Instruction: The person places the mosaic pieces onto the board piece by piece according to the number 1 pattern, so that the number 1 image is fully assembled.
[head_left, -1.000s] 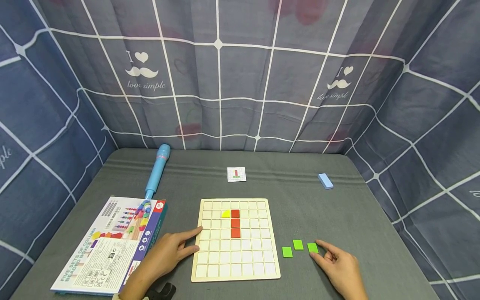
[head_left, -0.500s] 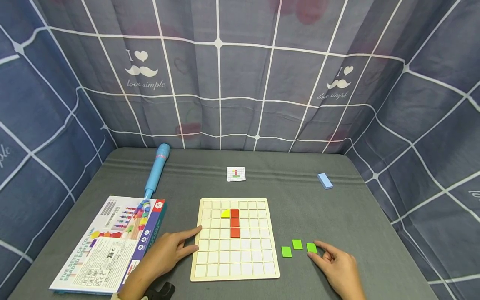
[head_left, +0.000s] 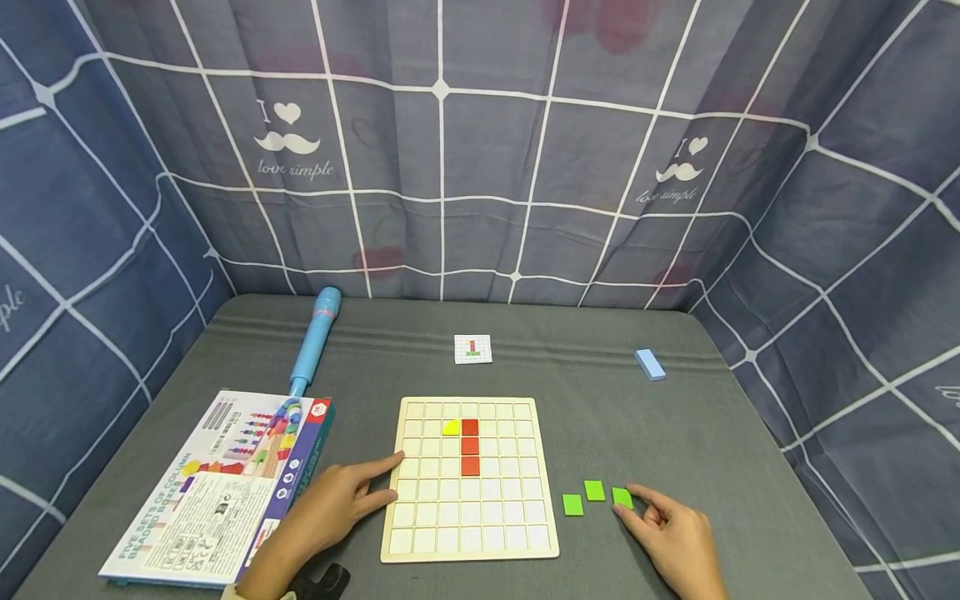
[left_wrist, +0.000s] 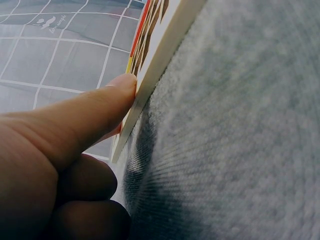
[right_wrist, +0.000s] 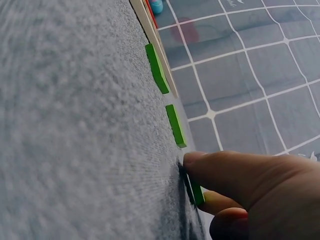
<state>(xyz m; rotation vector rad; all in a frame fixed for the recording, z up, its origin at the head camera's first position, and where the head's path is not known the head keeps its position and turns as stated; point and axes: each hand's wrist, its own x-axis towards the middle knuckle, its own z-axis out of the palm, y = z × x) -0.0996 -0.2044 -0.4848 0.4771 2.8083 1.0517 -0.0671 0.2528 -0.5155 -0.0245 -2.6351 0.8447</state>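
Observation:
My left hand (head_left: 341, 502) rests its index fingertip and thumb tip against the left edge of a pale wooden grid board (head_left: 442, 537). In the left wrist view its thumb (left_wrist: 85, 117) presses the board's side. On the board stand a yellow tile (head_left: 451, 427) and a column of red tiles (head_left: 470, 446). To the right, my right hand (head_left: 675, 533) pinches a green square tile (head_left: 622, 497) between thumb and index finger; whether it is off the table cannot be told. Two more green tiles (head_left: 572, 505) (head_left: 594, 491) lie between it and the board.
A small card (head_left: 472, 349) printed with a coloured pattern lies behind the board. A light blue block (head_left: 650, 365) is at the back right. On the left are a printed box (head_left: 217, 492) and a blue microphone-shaped object (head_left: 315, 337). Grid-patterned curtains (head_left: 480, 167) surround the table.
The right hand and its green tile have shifted very slightly left, with the tile a little more tilted. The left hand stays against the board's edge.

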